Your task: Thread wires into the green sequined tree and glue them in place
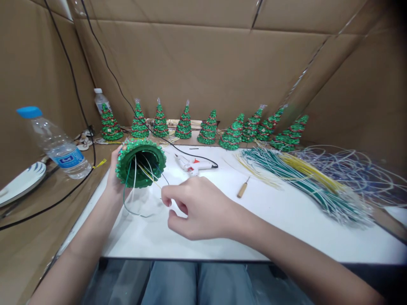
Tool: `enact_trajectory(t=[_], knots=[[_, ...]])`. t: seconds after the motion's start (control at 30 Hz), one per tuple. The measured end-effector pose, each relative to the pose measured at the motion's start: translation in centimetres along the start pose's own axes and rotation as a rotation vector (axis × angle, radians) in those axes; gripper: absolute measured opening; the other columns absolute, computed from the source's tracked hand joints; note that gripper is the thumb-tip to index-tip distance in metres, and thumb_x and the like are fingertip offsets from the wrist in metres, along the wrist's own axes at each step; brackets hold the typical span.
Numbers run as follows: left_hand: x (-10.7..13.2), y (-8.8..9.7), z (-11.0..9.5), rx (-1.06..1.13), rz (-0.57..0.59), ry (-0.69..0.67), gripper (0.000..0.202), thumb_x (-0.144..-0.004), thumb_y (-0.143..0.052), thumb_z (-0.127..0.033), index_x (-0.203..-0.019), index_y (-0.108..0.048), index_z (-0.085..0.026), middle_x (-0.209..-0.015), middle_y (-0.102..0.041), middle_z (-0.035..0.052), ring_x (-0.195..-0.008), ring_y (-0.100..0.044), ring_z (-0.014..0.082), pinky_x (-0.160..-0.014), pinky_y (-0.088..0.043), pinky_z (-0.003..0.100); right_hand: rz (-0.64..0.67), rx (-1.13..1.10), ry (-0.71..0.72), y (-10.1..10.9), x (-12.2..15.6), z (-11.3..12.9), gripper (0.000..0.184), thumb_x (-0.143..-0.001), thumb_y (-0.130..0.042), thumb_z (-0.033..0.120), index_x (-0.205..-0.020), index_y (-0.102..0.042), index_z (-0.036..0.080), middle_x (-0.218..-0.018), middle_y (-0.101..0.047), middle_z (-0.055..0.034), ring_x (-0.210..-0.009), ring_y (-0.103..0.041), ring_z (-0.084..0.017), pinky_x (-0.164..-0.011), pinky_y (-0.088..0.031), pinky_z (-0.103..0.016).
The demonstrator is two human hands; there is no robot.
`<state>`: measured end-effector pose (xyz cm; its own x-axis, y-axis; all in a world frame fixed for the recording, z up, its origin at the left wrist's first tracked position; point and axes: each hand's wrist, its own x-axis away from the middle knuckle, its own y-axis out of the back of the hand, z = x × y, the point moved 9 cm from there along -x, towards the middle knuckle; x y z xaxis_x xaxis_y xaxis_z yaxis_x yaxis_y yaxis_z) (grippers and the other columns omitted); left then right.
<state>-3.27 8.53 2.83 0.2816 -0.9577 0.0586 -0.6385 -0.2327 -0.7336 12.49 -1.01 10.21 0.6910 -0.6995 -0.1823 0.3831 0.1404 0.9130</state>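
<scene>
My left hand (115, 171) is closed around a small green tinsel Christmas tree (121, 169), held sideways with its hollow round base facing me. Most of the fingers are hidden behind it. Thin wires in white, yellow and green come out of the hollow; a green wire (125, 203) loops down below the rim. In front of the opening, my right hand (197, 207) has its fingers curled at the end of a yellow wire (149, 176). It seems to pinch this wire, though the fingertips are partly hidden. Thumb and forefinger show a gap below.
Several finished-looking trees (208, 127) stand along the back. A white glue gun (195, 165) with a black cord lies on the white tabletop (222, 250), near a wooden-handled awl (243, 188). Bundled wires (302, 182) spread at right. A water bottle (60, 148) and plate (22, 182) are left.
</scene>
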Motion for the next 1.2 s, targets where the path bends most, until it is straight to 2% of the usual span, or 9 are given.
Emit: enact_trajectory(t=[0.17, 0.27, 0.47, 0.63, 0.7, 0.8, 0.9, 1.03, 1.2], knots=[[-0.5, 0.2, -0.1, 0.002, 0.029, -0.038, 0.018, -0.080, -0.068, -0.037, -0.073, -0.068, -0.020, -0.074, -0.072, -0.0027, -0.072, -0.067, 0.0135, -0.071, -0.056, 0.022, 0.206, 0.047, 0.028, -1.1, 1.9, 0.3, 0.005, -0.066, -0.060, 0.021, -0.068, -0.063, 0.018, -0.057, -0.057, 0.0029, -0.052, -0.040, -0.009, -0.053, -0.027, -0.024], [-0.8, 0.2, -0.2, -0.002, 0.073, -0.070, 0.017, -0.078, -0.069, -0.037, -0.074, -0.068, -0.021, -0.074, -0.072, -0.0028, -0.073, -0.068, 0.0144, -0.074, -0.057, 0.025, 0.238, 0.045, 0.008, -1.5, 2.4, -0.3, 0.007, -0.070, -0.059, 0.018, -0.066, -0.064, 0.017, -0.057, -0.058, 0.0029, -0.052, -0.040, -0.008, -0.055, -0.028, -0.023], [-1.0, 0.0, -0.1, -0.074, 0.116, -0.064, 0.022, -0.074, -0.070, -0.040, -0.073, -0.066, -0.018, -0.072, -0.071, -0.0030, -0.070, -0.067, 0.0130, -0.071, -0.057, 0.022, -0.117, -0.207, -0.184, 0.2, 1.6, -3.4, 0.013, -0.077, -0.056, 0.017, -0.078, -0.069, 0.018, -0.050, -0.046, 0.0074, -0.048, -0.040, -0.006, -0.054, -0.029, -0.021], [-0.6, 0.0, -0.3, -0.161, 0.065, -0.093, 0.027, -0.068, -0.073, -0.044, -0.075, -0.065, -0.019, -0.069, -0.070, -0.0022, -0.066, -0.067, 0.0154, -0.066, -0.058, 0.025, -0.252, -0.247, -0.191, 0.2, 1.3, -4.7, 0.014, -0.077, -0.056, 0.022, -0.076, -0.070, 0.018, -0.046, -0.041, 0.0076, -0.045, -0.037, -0.006, -0.052, -0.028, -0.022], [-0.4, 0.1, -0.8, -0.231, 0.037, -0.155, 0.033, -0.065, -0.073, -0.047, -0.079, -0.066, -0.018, -0.074, -0.070, 0.0002, -0.067, -0.067, 0.0164, -0.063, -0.057, 0.025, -0.356, -0.281, -0.210, 1.0, 1.5, -5.7, 0.014, -0.075, -0.055, 0.021, -0.072, -0.068, 0.017, -0.047, -0.042, 0.0068, -0.045, -0.036, -0.006, -0.051, -0.029, -0.022], [0.2, -0.4, -2.4, -0.354, 0.055, -0.373, 0.039, -0.060, -0.080, -0.040, -0.089, -0.068, -0.017, -0.081, -0.069, -0.0003, -0.068, -0.065, 0.0135, -0.062, -0.055, 0.021, -0.507, -0.376, -0.274, 2.3, 1.8, -8.0, 0.016, -0.076, -0.054, 0.025, -0.070, -0.066, 0.016, -0.051, -0.048, 0.0044, -0.048, -0.039, -0.007, -0.051, -0.031, -0.023], [1.5, -1.6, -3.3, -0.515, 0.145, -0.569, 0.054, -0.055, -0.087, -0.031, -0.103, -0.066, -0.018, -0.094, -0.067, 0.0014, -0.075, -0.065, 0.0129, -0.067, -0.055, 0.021, -0.556, -0.444, -0.313, 3.0, 1.6, -9.5, 0.021, -0.079, -0.053, 0.031, -0.072, -0.066, 0.015, -0.056, -0.052, 0.0020, -0.052, -0.043, -0.009, -0.052, -0.033, -0.024], [2.9, -2.9, -2.9, -0.750, 0.247, -0.679, 0.070, -0.051, -0.089, -0.031, -0.114, -0.061, -0.017, -0.100, -0.063, 0.0042, -0.081, -0.067, 0.0169, -0.068, -0.059, 0.026, -0.564, -0.460, -0.305, 3.3, 1.2, -9.8, 0.022, -0.080, -0.054, 0.032, -0.071, -0.065, 0.015, -0.059, -0.055, 0.0010, -0.054, -0.045, -0.010, -0.052, -0.034, -0.025], [4.6, -4.6, -1.8, -1.038, 0.430, -0.838, 0.068, -0.061, -0.086, -0.030, -0.123, -0.058, -0.024, -0.104, -0.061, 0.0024, -0.092, -0.067, 0.0178, -0.078, -0.059, 0.028, -0.573, -0.459, -0.227, 2.5, 1.1, -9.0, 0.014, -0.081, -0.056, 0.025, -0.082, -0.065, 0.015, -0.050, -0.042, 0.0072, -0.047, -0.037, -0.007, -0.048, -0.031, -0.022]])
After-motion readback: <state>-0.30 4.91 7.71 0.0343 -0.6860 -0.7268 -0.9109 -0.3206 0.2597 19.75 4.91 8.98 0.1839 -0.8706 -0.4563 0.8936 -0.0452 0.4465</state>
